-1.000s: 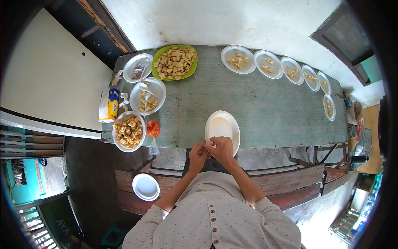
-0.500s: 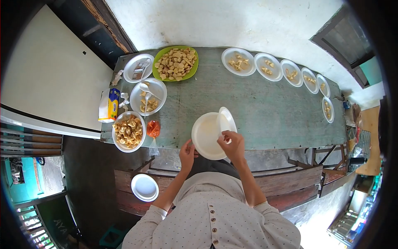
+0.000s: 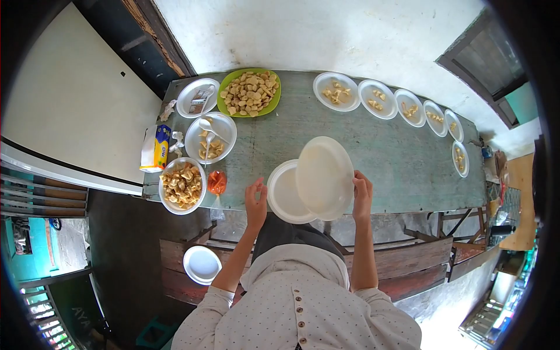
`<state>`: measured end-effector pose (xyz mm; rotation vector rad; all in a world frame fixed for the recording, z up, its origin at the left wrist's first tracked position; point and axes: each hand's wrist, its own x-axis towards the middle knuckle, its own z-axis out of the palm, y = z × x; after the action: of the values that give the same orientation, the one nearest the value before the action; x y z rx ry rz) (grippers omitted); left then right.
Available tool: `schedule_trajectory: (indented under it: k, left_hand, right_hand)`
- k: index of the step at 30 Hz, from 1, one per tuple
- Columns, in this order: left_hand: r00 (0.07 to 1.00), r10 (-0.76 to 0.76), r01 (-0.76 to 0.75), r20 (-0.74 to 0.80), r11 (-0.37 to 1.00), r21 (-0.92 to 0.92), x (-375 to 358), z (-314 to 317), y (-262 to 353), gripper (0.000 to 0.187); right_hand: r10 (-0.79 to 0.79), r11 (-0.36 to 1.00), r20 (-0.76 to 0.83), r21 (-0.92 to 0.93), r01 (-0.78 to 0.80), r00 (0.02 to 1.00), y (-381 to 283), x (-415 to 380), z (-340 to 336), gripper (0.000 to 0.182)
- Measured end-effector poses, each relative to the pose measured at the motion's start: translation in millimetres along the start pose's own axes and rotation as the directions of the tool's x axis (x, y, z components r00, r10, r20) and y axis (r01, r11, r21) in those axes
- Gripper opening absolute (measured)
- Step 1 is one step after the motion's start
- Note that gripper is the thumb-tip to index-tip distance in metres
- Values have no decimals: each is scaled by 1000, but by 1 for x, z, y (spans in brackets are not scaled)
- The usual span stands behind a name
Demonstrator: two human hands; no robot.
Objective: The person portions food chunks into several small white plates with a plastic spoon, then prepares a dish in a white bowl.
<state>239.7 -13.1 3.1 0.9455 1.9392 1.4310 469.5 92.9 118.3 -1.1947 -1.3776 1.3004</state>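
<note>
My right hand (image 3: 363, 192) grips the right rim of a white oval plate (image 3: 325, 178), which is raised and tilted. Under it, partly covered, another white plate (image 3: 283, 189) lies at the table's front edge, with a pale, bare inside. My left hand (image 3: 255, 201) is just left of that lower plate, its fingers apart and nothing in them. To the left of this hand lies a small clear bag of red-orange sauce (image 3: 216, 184).
Folded snack pieces fill a white plate (image 3: 194, 207) at front left; behind it, another plate (image 3: 228, 128) holds spoons. A green plate (image 3: 221, 108) is heaped with pieces. Tissue pack (image 3: 156, 149) stands left. Several portioned plates (image 3: 317, 93) line the back right. White plate (image 3: 202, 265) sits on the bench.
The upper plate has come away from the lower one and turned its broad face to view, held by my right hand, which moved right. My left hand has shifted slightly left and opened.
</note>
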Motion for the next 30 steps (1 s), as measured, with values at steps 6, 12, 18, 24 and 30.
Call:
schedule_trajectory:
  k: [6, 12, 18, 24, 30]
  left_hand:
    - [1000, 20, -21, -8, 980, -198, 35, 0, 43, 35]
    - [873, -122, 338, 472, 850, -405, 56, -11, 63, 39]
    - [815, -179, 433, 550, 820, -374, 48, -15, 72, 36]
    - [844, -133, 387, 519, 821, -419, 37, -6, 70, 33]
    - [881, -112, 374, 460, 761, -531, 26, 0, 68, 30]
  right_hand:
    - [155, 944, 124, 275, -184, 980, 6, 11, -1, 38]
    - [269, 876, 260, 335, -348, 927, 20, 22, 3, 39]
    - [196, 956, 363, 136, -260, 911, 51, 44, -2, 32]
    - [-220, 899, -128, -413, 149, 967, 47, 45, 21, 16]
    - [-366, 886, -267, -393, 246, 891, 33, 39, 26, 15]
